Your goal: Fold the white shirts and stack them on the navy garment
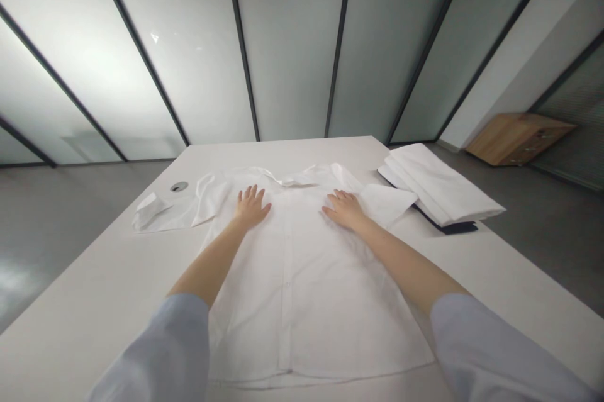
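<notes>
A white button-up shirt [309, 289] lies spread front side up, its collar at the far end and its hem toward me. My left hand [251, 207] rests flat on the left chest of the shirt, fingers spread. On the other side of the button placket, my right hand [343, 208] lies flat near the right shoulder, fingers also apart. Neither hand grips the cloth. The left sleeve stretches out to the side with its end rumpled, while the right sleeve reaches toward a stack of folded white cloth [441, 185].
The shirt lies on a white table [136, 282] with a round grommet [179, 187] near its left edge. Beneath the folded stack shows a dark flat item [460, 228]. Frosted glass panels [292, 43] stand behind, and a wooden cabinet [516, 138] is at the far right.
</notes>
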The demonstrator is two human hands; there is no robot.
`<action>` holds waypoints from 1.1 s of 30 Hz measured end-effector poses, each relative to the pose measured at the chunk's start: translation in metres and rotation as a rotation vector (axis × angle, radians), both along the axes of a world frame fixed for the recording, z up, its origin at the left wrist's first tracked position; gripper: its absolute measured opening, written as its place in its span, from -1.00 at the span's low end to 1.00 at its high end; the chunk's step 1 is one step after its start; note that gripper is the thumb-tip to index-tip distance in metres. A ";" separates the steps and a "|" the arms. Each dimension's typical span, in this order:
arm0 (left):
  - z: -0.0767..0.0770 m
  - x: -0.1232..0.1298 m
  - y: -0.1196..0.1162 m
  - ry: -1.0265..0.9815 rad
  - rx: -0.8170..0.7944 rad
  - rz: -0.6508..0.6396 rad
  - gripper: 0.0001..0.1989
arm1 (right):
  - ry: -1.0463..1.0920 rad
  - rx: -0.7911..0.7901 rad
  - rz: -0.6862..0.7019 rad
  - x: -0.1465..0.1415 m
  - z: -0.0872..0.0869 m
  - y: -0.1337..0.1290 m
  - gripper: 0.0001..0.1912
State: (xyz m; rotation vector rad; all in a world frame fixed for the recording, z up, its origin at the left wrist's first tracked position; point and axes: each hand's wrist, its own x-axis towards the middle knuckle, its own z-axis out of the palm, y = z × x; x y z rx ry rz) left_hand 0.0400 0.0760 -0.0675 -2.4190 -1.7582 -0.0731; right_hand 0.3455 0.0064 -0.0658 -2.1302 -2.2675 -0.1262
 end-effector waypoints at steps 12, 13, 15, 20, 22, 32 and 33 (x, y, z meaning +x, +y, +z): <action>0.006 0.014 -0.037 -0.018 -0.129 0.000 -0.44 | 0.021 -0.129 -0.005 0.005 0.012 -0.008 -0.50; 0.009 0.019 -0.036 -0.025 -0.125 0.015 -0.48 | 0.040 -0.120 -0.039 0.003 0.017 -0.002 -0.48; 0.012 0.029 -0.028 -0.050 -0.115 0.033 -0.54 | 0.083 -0.081 -0.073 -0.002 0.021 0.015 -0.42; 0.008 0.049 0.000 -0.207 -0.044 0.029 -0.55 | 0.162 -0.074 -0.016 -0.011 0.014 0.058 -0.29; 0.005 0.054 0.012 -0.342 -0.060 0.055 -0.40 | 0.282 -0.104 -0.023 -0.012 0.010 0.072 -0.40; 0.017 0.073 0.075 -0.915 -0.296 0.085 -0.27 | 0.712 -0.105 -0.124 -0.011 0.042 0.122 -0.47; 0.019 0.073 0.077 -0.882 -0.221 0.065 -0.24 | 0.782 -0.028 -0.107 -0.011 0.045 0.122 -0.44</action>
